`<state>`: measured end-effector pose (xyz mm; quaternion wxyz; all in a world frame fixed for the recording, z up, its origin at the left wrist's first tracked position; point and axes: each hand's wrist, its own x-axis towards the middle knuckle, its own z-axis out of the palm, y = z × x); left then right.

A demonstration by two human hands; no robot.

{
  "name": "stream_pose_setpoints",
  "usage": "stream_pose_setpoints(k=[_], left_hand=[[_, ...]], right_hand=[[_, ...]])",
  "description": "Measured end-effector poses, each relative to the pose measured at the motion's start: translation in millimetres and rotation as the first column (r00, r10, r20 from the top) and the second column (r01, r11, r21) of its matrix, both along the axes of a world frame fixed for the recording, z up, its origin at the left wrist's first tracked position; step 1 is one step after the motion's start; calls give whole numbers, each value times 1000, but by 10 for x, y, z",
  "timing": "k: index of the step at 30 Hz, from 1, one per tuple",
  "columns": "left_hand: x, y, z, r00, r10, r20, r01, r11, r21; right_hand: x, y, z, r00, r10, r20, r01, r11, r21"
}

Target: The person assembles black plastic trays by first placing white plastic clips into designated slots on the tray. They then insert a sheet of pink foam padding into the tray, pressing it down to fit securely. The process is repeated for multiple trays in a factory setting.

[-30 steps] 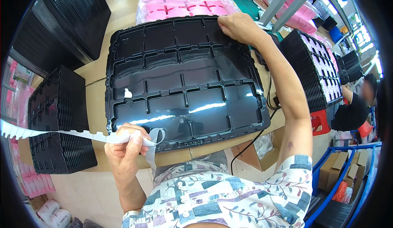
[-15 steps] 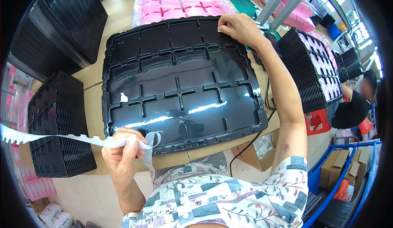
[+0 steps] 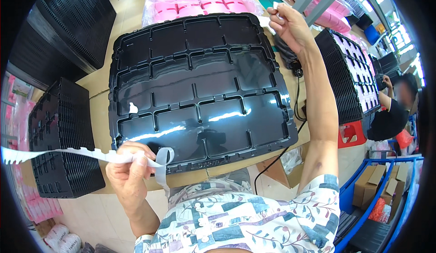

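A black plastic tray (image 3: 217, 99) with raised dividers lies before me, and a small white piece (image 3: 132, 108) rests in one of its left compartments. In my left hand (image 3: 128, 176), at the tray's near left corner, the closed fingers pinch a long white strip (image 3: 97, 155) with a notched edge; one end stretches to the left, the other curls into a loop and hangs down. My right hand (image 3: 291, 28) is raised beyond the tray's far right corner. Its fingers are closed on a small white piece (image 3: 276, 5) that sticks out at the fingertips.
Tall stacks of black trays (image 3: 63, 30) stand at the far left, with a shorter stack (image 3: 61, 139) nearer. Plastic-wrapped pink trays (image 3: 200, 0) sit behind. Another tray stack (image 3: 340, 78), a black cable (image 3: 297, 103), a blue cart (image 3: 363, 198) and another person (image 3: 393, 116) are at right.
My right hand has left the tray's far right corner and moved up and to the right, a small white piece at its fingertips. My left hand has shifted slightly left with the strip.
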<state>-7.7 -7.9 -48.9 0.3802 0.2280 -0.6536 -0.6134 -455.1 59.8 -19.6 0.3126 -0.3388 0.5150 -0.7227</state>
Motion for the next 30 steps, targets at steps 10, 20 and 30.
stream_pose_setpoints(k=[10,20,30], left_hand=[[-284,459,321,942,-263,-209,329,852,408],[20,536,166,968,-130,-213,187,943,275],[260,568,177,987,-22,-158,54,977,205]], right_hand=[[1763,840,175,872,458,171,-473,879,56],[2648,665,-148,642,648,410,-652,742,-153],[2960,487,101,801,407,-439,-416,906,82]])
